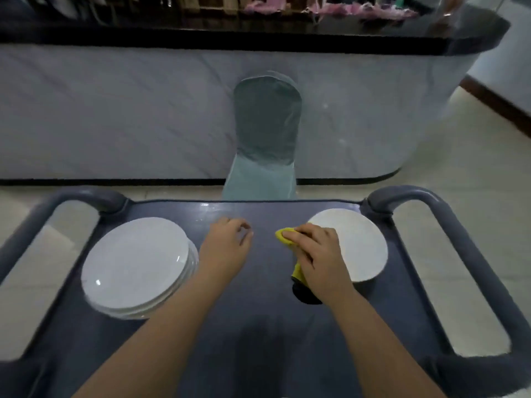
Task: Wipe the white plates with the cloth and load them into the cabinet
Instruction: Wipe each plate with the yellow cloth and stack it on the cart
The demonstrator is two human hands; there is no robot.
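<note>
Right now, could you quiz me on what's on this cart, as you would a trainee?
1. True or false: the right hand grips the crumpled yellow cloth beside the single round white plate.
2. Where on the blue-grey cart top does the stack of round white plates sit? A: the person's left. B: the person's right. C: the middle.
3. Fill the blank: the left hand, with its fingers loosely curled over the cart top, holds ____.

Key: 1 true; 2 A; 3 nothing.
</note>
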